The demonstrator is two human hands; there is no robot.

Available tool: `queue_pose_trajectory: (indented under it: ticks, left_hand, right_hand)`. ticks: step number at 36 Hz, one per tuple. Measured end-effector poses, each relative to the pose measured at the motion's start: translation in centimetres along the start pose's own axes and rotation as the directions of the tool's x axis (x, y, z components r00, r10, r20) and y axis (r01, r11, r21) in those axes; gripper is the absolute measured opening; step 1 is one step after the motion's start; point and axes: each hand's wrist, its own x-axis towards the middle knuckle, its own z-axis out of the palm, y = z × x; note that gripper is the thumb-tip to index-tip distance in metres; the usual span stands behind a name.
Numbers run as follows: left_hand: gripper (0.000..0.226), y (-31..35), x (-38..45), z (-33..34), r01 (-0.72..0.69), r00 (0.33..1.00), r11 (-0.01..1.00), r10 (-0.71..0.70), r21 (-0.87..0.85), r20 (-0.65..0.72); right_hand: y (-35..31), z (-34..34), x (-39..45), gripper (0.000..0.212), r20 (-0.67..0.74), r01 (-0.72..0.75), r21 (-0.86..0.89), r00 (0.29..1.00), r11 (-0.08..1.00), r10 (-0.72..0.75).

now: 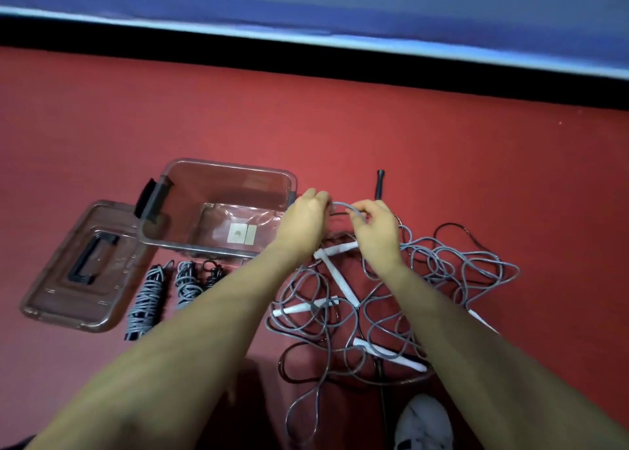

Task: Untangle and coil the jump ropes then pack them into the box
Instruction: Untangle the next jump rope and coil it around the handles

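A tangle of grey jump ropes (pixel 439 262) with white handles (pixel 335 248) lies on the red floor, mixed with a thin black rope (pixel 456 226). My left hand (pixel 304 223) and my right hand (pixel 376 231) are raised above the tangle's far edge, both pinching one loop of grey rope (pixel 343 206) between them. Left of the tangle stands a clear plastic box (pixel 218 180) with nothing in it but a label. Three coiled ropes (pixel 146 299) lie in a row in front of the box.
The box's clear lid (pixel 58 286) with a black handle lies flat at the far left. A black rope handle (pixel 380 184) points away beyond my hands. A white shoe (pixel 425 422) shows at the bottom edge. A black strip and blue wall run along the far side.
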Motion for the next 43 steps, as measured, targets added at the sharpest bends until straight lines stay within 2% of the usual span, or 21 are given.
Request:
queue_pose_trajectory:
  ticks: [3,9,16,19,23,25,27,29,32,34,36,38,43]
  left_hand:
    - [0.019,1.2,0.0,-2.8,-0.082,0.993,0.991,0.073,-0.104,-0.088]
    - [0.018,4.0,-1.1,-9.5,-0.264,0.956,0.956,0.243,-0.127,-0.164]
    - [0.014,7.9,-3.2,-16.6,-0.357,0.922,0.914,0.313,-0.190,-0.229]
    - [0.013,10.2,-4.1,-20.2,-0.405,0.892,0.884,0.326,-0.233,-0.313]
    - [0.012,12.6,-4.6,-23.3,-0.456,0.856,0.835,0.318,-0.308,-0.407]
    - [0.021,13.3,-4.7,-24.0,-0.469,0.839,0.827,0.308,-0.309,-0.448]
    - [0.032,13.4,-4.8,-24.3,-0.421,0.855,0.842,0.245,-0.337,-0.456]
    - [0.035,12.9,-4.9,-24.1,-0.314,0.903,0.883,0.165,-0.347,-0.396]
    - [0.044,10.9,-5.3,-22.0,-0.133,0.986,0.959,0.103,-0.252,-0.130]
    - [0.049,9.7,-6.0,-20.2,-0.077,0.995,0.984,0.085,-0.159,0.042]
    - [0.044,9.0,-6.7,-18.9,-0.042,0.989,0.970,0.075,-0.240,0.130]
    - [0.035,8.8,-7.1,-18.0,-0.030,0.980,0.917,0.105,-0.397,0.169]
    - [0.031,9.6,-7.1,-17.9,-0.081,0.965,0.788,0.216,-0.610,0.150]
  right_hand:
    - [-2.4,-1.8,0.1,0.009,-0.026,-0.002,0.022,1.000,1.000,0.002]
    - [-7.6,-5.2,-0.4,0.009,0.019,0.000,0.061,1.000,0.998,-0.001]
    - [-14.0,-9.3,-1.7,0.028,0.243,0.055,0.070,0.967,0.996,-0.071]
    - [-16.1,-10.9,-2.2,0.027,0.205,0.139,0.037,0.968,0.990,-0.144]
    - [-18.4,-12.1,-2.7,0.013,0.161,0.136,0.143,0.974,0.980,-0.159]
    - [-19.4,-12.6,-2.9,0.011,0.122,0.126,0.192,0.981,0.973,-0.151]
    - [-20.3,-13.1,-3.1,0.012,0.088,0.116,0.274,0.985,0.955,-0.145]
    - [-20.9,-13.5,-3.4,0.016,0.048,0.123,0.342,0.988,0.932,-0.148]
    - [-21.4,-14.0,-3.4,0.019,0.036,0.105,0.421,0.990,0.901,-0.133]
    - [-21.3,-14.2,-3.3,0.024,0.084,0.081,0.462,0.987,0.883,-0.134]
    - [-21.1,-14.1,-3.3,0.028,0.134,0.043,0.480,0.983,0.876,-0.122]
    - [-20.8,-14.0,-3.2,0.029,0.159,-0.011,0.552,0.983,0.833,-0.093]
    - [-21.2,-14.4,-2.6,0.026,0.218,-0.115,0.767,0.972,0.631,-0.088]
